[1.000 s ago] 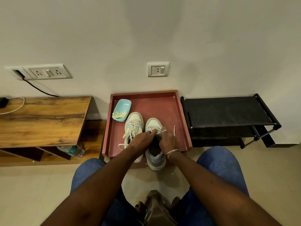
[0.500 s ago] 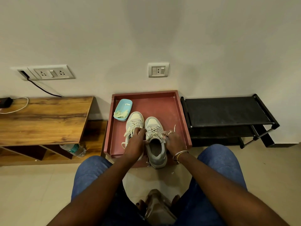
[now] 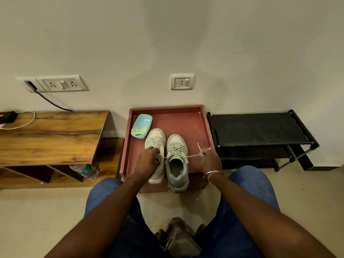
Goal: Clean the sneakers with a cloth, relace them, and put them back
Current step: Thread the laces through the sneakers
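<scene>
Two pale grey sneakers stand side by side, toes toward the wall, in a dark red tray (image 3: 204, 131). The right sneaker (image 3: 176, 164) has its heel over the tray's front edge and its lace (image 3: 193, 156) is stretched out taut to both sides. My left hand (image 3: 147, 162) pinches the lace's left end, lying over the left sneaker (image 3: 156, 138). My right hand (image 3: 209, 159) pinches the right end, whose tip sticks up above the fingers. A crumpled pale cloth (image 3: 138, 130) lies in a light blue dish (image 3: 142, 125) at the tray's back left.
A black two-tier shoe rack (image 3: 260, 131) stands right of the tray against the wall. A low wooden table (image 3: 50, 136) is on the left, with a plastic bottle (image 3: 85, 171) lying beneath it. My knees in blue jeans frame the tiled floor in front.
Both hands have moved apart from over the right sneaker's tongue, pulling the lace ends out sideways until the lace is tight. The sneakers have stayed in place.
</scene>
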